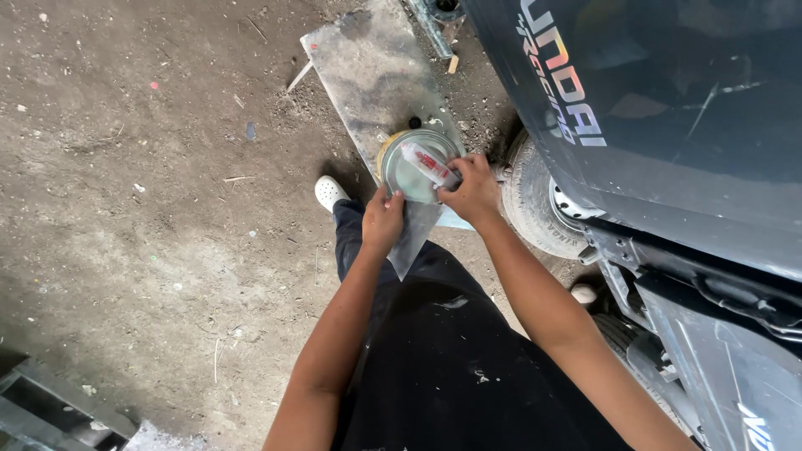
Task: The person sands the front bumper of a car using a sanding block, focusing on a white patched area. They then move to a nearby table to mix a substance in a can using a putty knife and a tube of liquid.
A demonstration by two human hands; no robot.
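A round metal tin (411,171) with a silvery lid is held in front of me over the dirt ground. On its lid lies a small white tube with a red label (430,165). My right hand (473,190) grips the tin's right edge, its fingers touching the tube. My left hand (383,220) holds the tin's lower left edge, together with a thin grey pointed sheet (415,238) that hangs below the tin.
A long grey metal panel (376,75) lies on the dirt ground (150,192) ahead. A dark vehicle body (668,100) and its small wheel (535,200) stand close on the right. My dark trousers and white shoe (329,192) show below. A dark frame (50,409) sits bottom left.
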